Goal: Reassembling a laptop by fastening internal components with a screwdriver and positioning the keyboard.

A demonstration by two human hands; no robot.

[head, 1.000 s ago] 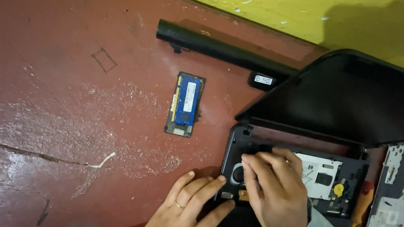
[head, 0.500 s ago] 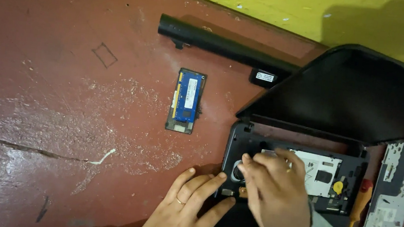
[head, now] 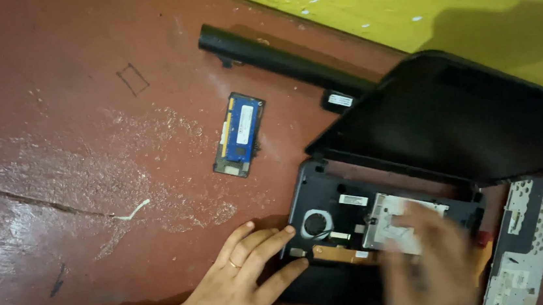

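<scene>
Your left hand (head: 244,278) lies flat and open, fingers spread, on the worn red floor (head: 55,153), its fingertips pressed against the near left corner of an opened small laptop (head: 338,211) with its inner parts bare. Your right hand (head: 434,271) is over the right half of the same laptop base, so blurred that you cannot tell whether it is open or closed on anything; the two hands are apart, one on each side of the base. Inside the base you can see a round fan (head: 316,223) at the left and a silver metal plate (head: 402,226) to its right, partly under the blurred hand. The dark lid (head: 457,120) stands open behind, tilted back toward the wall. On the floor left of the laptop lies a blue memory card (head: 240,133) on its own, well apart from your hands. Behind it a long black battery bar (head: 280,58) rests near the foot of the yellow wall (head: 376,8), whose paint is chipped. A grey perforated metal panel (head: 528,244) lies just right of the laptop. The floor is scuffed, with white scratches and a long crack (head: 32,197) at the left.
</scene>
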